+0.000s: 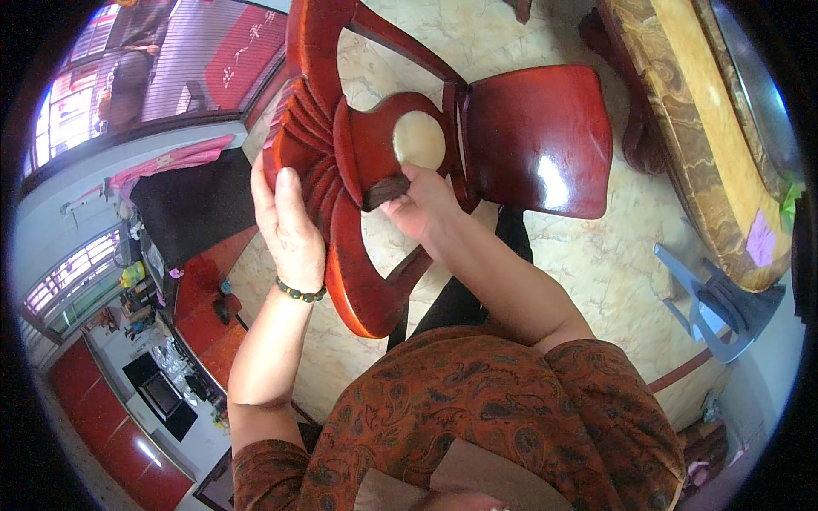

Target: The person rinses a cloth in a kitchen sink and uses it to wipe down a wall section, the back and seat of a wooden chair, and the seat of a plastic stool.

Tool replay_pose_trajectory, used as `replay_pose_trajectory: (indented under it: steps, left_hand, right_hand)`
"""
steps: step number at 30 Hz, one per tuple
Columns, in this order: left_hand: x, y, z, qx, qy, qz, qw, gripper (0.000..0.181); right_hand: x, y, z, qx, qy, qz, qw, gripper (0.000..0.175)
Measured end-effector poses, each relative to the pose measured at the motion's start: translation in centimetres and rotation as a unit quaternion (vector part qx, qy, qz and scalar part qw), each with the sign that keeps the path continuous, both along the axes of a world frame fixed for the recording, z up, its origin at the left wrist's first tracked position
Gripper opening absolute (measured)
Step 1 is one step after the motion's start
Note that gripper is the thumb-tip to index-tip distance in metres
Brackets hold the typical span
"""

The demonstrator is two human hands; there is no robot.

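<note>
A glossy red wooden chair (537,140) stands before me, with its seat on the far side of the backrest. My left hand (291,230) wraps the carved, fluted top rail (313,137), thumb along its front face. Beside the chair's central back splat (377,131), my right hand (425,201) pinches a dark brown pad or folded cloth (386,193), pressed against the splat's edge. That hand's fingertips reach the lower rim of a round, pale inlay (418,140). Its other fingers are partly hidden behind the pad.
A marble-topped table (696,128) with a thick rounded edge runs along the right. Below it sits a grey-blue plastic stool (728,306). Left are a black cloth-like panel (195,204), a red counter (211,319) and a cooktop (160,393). The floor (569,268) is marble-patterned tile.
</note>
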State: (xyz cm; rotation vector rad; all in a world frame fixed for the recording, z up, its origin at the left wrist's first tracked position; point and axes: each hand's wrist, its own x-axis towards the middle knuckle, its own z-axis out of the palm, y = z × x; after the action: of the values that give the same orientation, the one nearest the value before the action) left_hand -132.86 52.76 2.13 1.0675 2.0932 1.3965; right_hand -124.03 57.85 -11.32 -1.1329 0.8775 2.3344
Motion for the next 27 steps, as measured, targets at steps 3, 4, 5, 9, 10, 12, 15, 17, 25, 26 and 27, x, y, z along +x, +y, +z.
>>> replay_pose_trajectory:
  steps: [3, 4, 5, 9, 10, 12, 15, 17, 25, 26, 27]
  left_hand:
    - [0.1, 0.1, 0.3, -0.001, -0.023, -0.006, 1.0, 0.044]
    - [-0.4, -0.1, -0.2, 0.013, -0.022, -0.009, 1.0, 0.041]
    - [-0.9, -0.2, -0.7, 0.028, -0.021, -0.011, 0.999, 0.039]
    - [0.0, 0.5, 0.2, 0.033, -0.052, -0.028, 0.998, 0.039]
    - [0.2, 0.6, 0.4, 0.027, -0.029, -0.031, 0.999, 0.037]
    - [-0.3, 0.5, -0.1, 0.035, -0.02, -0.04, 0.998, 0.037]
    - [0.0, 0.5, 0.2, 0.033, 0.027, -0.042, 0.998, 0.037]
    - [-0.3, 0.4, 0.2, 0.016, 0.053, -0.037, 0.998, 0.038]
    - [-0.3, 0.3, 0.1, 0.018, 0.017, -0.038, 0.999, 0.04]
    - [0.0, 0.7, 0.3, 0.022, 0.013, -0.039, 0.999, 0.038]
    - [0.1, 0.9, 0.3, 0.025, 0.008, -0.037, 0.999, 0.037]
  right_hand:
    - [0.1, 0.2, 4.6, 0.036, -0.018, 0.089, 0.995, 0.014]
    - [0.3, -0.3, 5.4, 0.083, -0.029, 0.124, 0.988, 0.012]
    - [0.4, -0.6, 5.9, 0.129, -0.039, 0.159, 0.978, 0.01]
    - [1.8, -1.6, 7.3, 0.299, -0.053, 0.186, 0.934, 0.011]
    - [2.0, -2.0, 5.7, 0.375, -0.057, 0.226, 0.897, 0.016]
    - [2.9, -1.6, 5.4, 0.522, -0.112, 0.264, 0.803, 0.021]
    - [4.0, 0.7, 4.6, 0.677, -0.274, 0.36, 0.581, 0.027]
    - [4.7, 3.7, 3.6, 0.662, -0.239, 0.216, 0.677, 0.026]
    - [3.6, 5.0, 8.2, 0.634, -0.09, 0.035, 0.767, 0.032]
    - [2.6, 4.7, 5.3, 0.662, -0.109, 0.106, 0.734, 0.032]
    - [1.7, 4.3, 3.4, 0.74, -0.23, 0.261, 0.576, 0.035]
